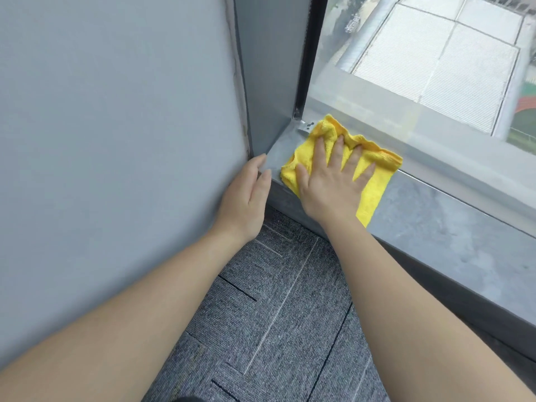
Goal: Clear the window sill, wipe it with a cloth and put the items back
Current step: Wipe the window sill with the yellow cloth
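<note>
Grey stone makes up the window sill [452, 227], and it runs along under a big window [420, 68] that looks down on rooftops far below. No items sit on the part of the sill that shows, so the clearing step looks done. Now it is wiping time.

The yellow cloth [374, 184] lies flat on the sill, right by the corner where the sill meets the grey wall [116, 140]. The right hand [333, 181] presses down on the cloth with its fingers spread wide and flat, not pinching anything. The left hand [246, 198] rests at the front edge of the sill, just beside the cloth, with its fingers loose and open, holding nothing.

A small metal bracket [306, 126] peeks out behind the cloth, near the window frame.

The wipe is at the corner end, so most of the sill away from the corner may still need a rub. After that, the items must go back. They are not in view, so I cannot tell where they wait.
</note>
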Available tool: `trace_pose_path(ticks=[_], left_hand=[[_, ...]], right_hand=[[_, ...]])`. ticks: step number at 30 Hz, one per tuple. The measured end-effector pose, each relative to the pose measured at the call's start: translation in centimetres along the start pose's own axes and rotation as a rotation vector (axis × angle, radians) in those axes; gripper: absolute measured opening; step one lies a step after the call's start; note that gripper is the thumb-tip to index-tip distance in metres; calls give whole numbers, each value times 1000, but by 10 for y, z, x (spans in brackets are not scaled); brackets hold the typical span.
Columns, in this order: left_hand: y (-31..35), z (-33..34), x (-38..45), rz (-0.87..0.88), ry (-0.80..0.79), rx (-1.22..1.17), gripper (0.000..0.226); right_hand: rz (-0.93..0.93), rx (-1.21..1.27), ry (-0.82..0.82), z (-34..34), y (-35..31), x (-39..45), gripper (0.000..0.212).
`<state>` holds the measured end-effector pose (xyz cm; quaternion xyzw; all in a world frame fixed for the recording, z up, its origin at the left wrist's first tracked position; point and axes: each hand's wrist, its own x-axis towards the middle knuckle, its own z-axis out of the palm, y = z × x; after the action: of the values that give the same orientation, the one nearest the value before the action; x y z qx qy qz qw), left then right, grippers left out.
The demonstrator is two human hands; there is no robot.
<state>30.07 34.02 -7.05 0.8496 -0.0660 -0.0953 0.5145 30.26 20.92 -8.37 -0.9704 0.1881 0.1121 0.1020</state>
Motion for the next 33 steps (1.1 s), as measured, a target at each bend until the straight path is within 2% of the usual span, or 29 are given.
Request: trace_pose_path(ticks=[6,15,19,22,26,31,33], left_hand=[[-3,-3,-11,-23,38,-104,58],[-1,-4,-15,-41,84,-142,60],[0,-5,-16,-49,79,-117,44],[3,-2,-15,-46,72,-123,44],[8,3,-13,1,39,-65,58],[8,1,-6,16,8,-45,59],[4,1,-3,9,0,-50,59]], right_hand=[[-273,-72,-13,-5,-10,16,54],[-530,-99,-65,-5,3,-2,49],[-572,-118,-62,-4,21,-17,48],[-486,-139,-45,-4,44,-28,49],[-207,-101,-40,-6,61,-37,54],[188,116,-8,-5,28,-19,61],[274,156,-11,-4,7,-8,62]])
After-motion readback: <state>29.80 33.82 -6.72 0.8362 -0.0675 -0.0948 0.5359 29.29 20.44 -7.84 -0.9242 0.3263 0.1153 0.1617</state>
